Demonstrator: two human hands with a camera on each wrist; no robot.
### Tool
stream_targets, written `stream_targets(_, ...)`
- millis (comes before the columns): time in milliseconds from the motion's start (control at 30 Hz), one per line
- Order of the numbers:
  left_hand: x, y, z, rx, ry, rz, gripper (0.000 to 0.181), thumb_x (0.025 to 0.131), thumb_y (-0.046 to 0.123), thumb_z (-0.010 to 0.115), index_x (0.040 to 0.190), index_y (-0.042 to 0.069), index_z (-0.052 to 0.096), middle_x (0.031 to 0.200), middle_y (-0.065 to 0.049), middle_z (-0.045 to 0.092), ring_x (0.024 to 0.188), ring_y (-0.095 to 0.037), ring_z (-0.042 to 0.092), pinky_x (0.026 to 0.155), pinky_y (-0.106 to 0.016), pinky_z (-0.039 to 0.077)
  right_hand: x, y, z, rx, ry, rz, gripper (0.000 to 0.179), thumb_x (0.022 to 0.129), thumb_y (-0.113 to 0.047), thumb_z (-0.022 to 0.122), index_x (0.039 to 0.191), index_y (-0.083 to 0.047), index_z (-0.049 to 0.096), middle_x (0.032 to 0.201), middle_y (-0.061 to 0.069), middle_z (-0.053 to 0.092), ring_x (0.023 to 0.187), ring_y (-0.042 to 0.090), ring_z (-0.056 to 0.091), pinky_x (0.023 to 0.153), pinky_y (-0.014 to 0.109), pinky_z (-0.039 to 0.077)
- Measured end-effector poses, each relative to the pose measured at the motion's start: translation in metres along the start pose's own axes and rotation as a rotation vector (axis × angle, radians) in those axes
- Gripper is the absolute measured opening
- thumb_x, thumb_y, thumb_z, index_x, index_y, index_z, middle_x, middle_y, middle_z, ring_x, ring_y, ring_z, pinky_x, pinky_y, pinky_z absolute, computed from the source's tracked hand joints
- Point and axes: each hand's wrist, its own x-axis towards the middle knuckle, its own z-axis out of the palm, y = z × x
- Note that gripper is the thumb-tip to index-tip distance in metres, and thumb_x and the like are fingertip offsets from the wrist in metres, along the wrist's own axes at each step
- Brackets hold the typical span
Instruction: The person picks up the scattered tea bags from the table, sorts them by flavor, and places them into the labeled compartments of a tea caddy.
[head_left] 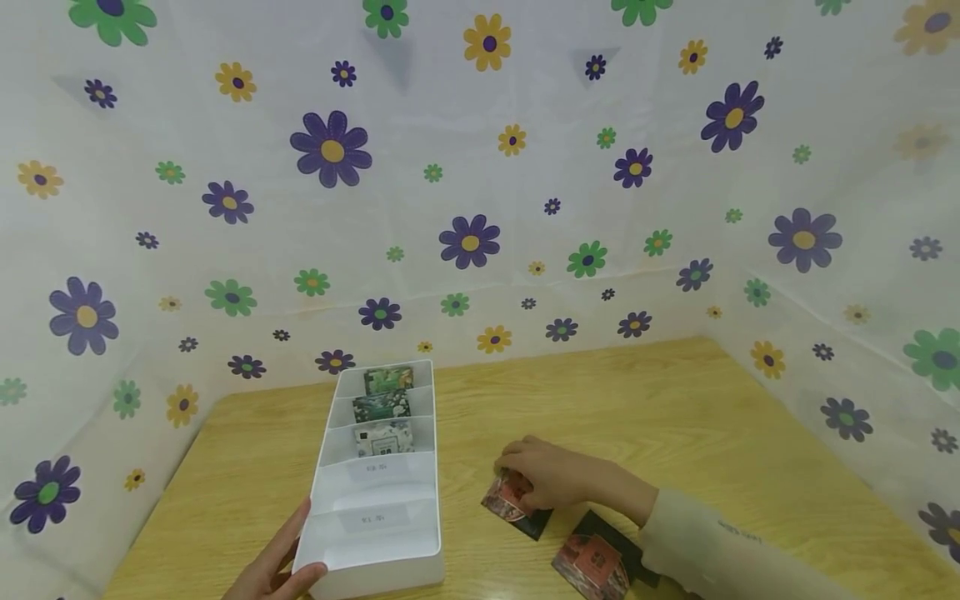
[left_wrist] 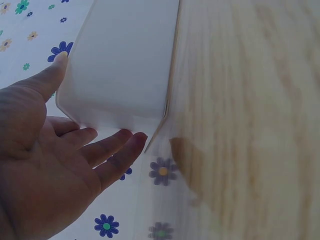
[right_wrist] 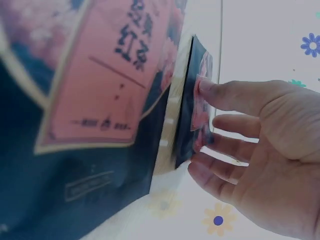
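In the head view, a long white compartment box (head_left: 375, 575) stands on the table at the middle left. My left hand (head_left: 273, 558) holds its near left corner, thumb on one side and fingers on the other; the left wrist view shows fingertips against the white wall. To the right of the box, my right hand (head_left: 551, 475) grips a dark packet (head_left: 504, 502) with a red label by its edges, still low over the table. In the right wrist view the thumb lies on the label. Another such packet (head_left: 592, 567) lies nearer me, overlapping a dark item partly hidden by my forearm.
The three far compartments hold a green packet (head_left: 390, 380), a dark green packet (head_left: 382, 407) and a white floral packet (head_left: 385, 437). The two near compartments show bare floors and small written labels. Flowered white sheeting (head_left: 420, 208) encloses the wooden table (head_left: 600, 400).
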Motion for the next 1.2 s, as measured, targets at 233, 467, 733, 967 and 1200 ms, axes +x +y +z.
stream_targets(233,0.0,-0.002,0.0,-0.007,0.004,-0.008,0.096,0.093,0.029,0.079,0.166,0.012,0.019,0.167,-0.027,0.021,0.137,-0.052,0.045,0.089,-0.052,0.06,0.002,-0.003,-0.004,0.148,0.006,0.116,0.044,0.087,-0.009,0.083,0.127,-0.002,0.067,0.104,0.004,0.058,0.085,0.013,0.052,0.068,0.028,0.047)
stream_targets(467,-0.002,0.0,0.001,-0.005,0.002,-0.003,0.097,0.093,0.03,0.079,0.167,0.016,0.019,0.169,-0.023,0.019,0.142,-0.054,0.039,0.092,-0.053,0.058,0.003,0.013,-0.006,0.332,0.114,0.094,0.026,0.088,-0.004,0.081,0.112,-0.003,0.071,0.1,0.001,0.067,0.085,0.009,0.061,0.073,0.026,0.055)
stream_targets(733,-0.003,0.003,0.001,0.007,0.005,-0.005,0.098,0.092,0.032,0.08,0.167,0.016,0.018,0.169,-0.023,0.019,0.142,-0.054,0.038,0.092,-0.053,0.058,-0.002,0.023,-0.025,0.444,0.255,0.068,0.008,0.095,-0.006,0.075,0.101,-0.01,0.076,0.089,-0.007,0.071,0.077,0.004,0.064,0.066,0.025,0.055)
stream_targets(967,-0.002,0.005,0.001,0.025,0.01,-0.006,0.097,0.093,0.031,0.079,0.167,0.014,0.018,0.168,-0.023,0.019,0.142,-0.054,0.038,0.092,-0.052,0.058,-0.007,0.005,-0.049,0.607,0.351,0.095,0.015,0.099,-0.014,0.072,0.113,-0.007,0.073,0.08,-0.002,0.069,0.06,0.012,0.057,0.054,0.032,0.053)
stream_targets(1200,-0.002,0.006,0.002,0.034,0.019,0.004,0.094,0.094,0.025,0.078,0.166,0.01,0.02,0.167,-0.025,0.021,0.141,-0.054,0.039,0.091,-0.051,0.059,0.002,-0.023,-0.063,0.721,0.407,0.052,0.019,0.099,-0.017,0.073,0.115,-0.006,0.073,0.078,0.002,0.069,0.057,0.015,0.059,0.051,0.03,0.055)
